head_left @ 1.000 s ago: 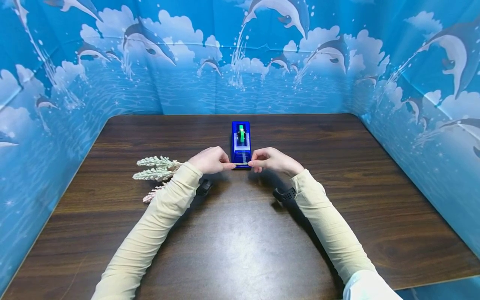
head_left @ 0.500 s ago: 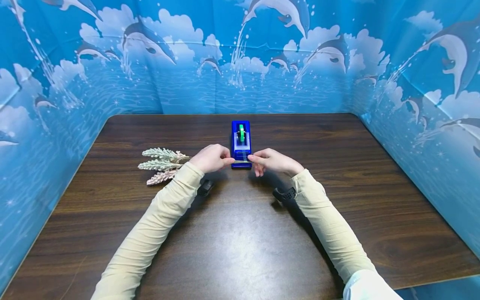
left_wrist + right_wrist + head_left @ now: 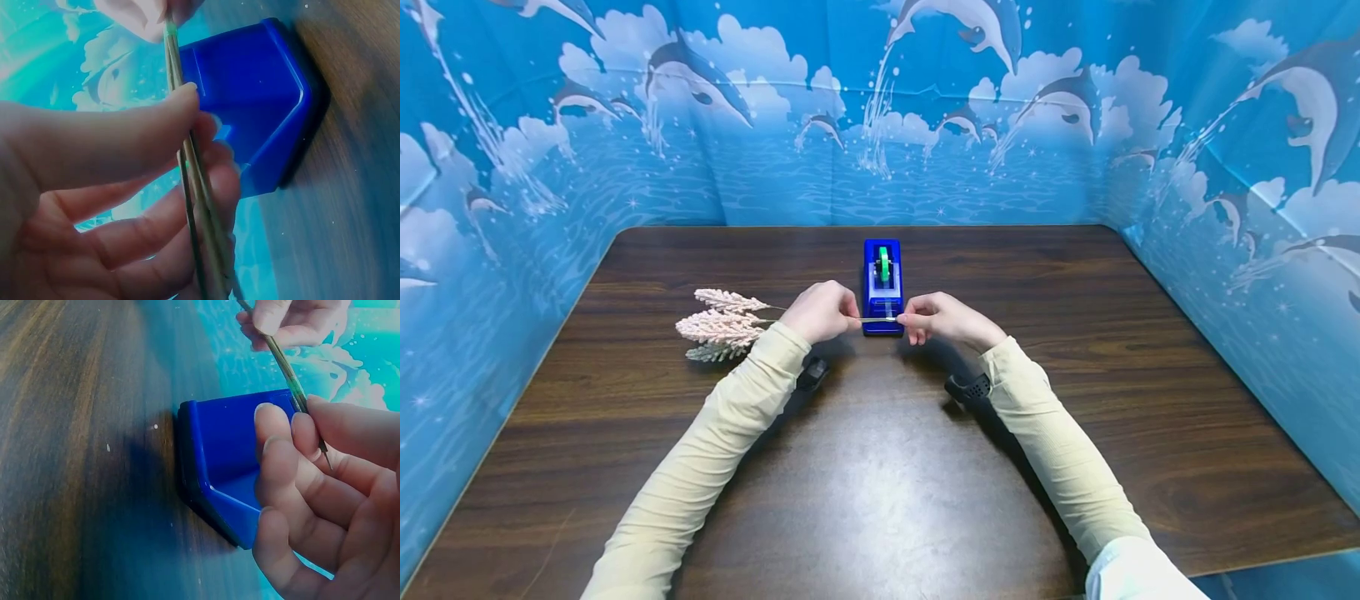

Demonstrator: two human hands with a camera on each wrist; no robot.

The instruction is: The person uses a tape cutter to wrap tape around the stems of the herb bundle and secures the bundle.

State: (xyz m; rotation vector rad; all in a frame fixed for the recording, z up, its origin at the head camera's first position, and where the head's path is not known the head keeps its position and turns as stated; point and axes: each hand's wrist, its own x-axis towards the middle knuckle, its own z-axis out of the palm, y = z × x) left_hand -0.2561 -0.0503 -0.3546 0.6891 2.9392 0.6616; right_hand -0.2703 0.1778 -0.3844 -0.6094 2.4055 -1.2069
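My left hand [image 3: 822, 312] pinches a bundle of thin stems [image 3: 203, 206] between thumb and fingers. Their artificial flower sprigs [image 3: 721, 327], pink with a pale green one, spread out to the left of that hand. At the other end of the bundle, my right hand [image 3: 949, 320] pinches the stems near their tips with thumb and forefinger, its other fingers loosely bent. Just beyond the hands stands a blue tape dispenser [image 3: 871, 287] with a green-cored roll [image 3: 883, 265]. Around the stems by the right fingertips there is a shiny greenish band [image 3: 295, 384], seemingly tape.
The dark wooden table [image 3: 1075, 275] carries the dispenser near its far edge. A blue dolphin-print curtain [image 3: 820, 183] surrounds the back and sides. Black straps with devices [image 3: 967, 387] sit at both wrists.
The stem bundle has turned over: the pink sprigs, lowest before, now lie uppermost and the pale green is below. Both hands have shifted slightly away from the person.
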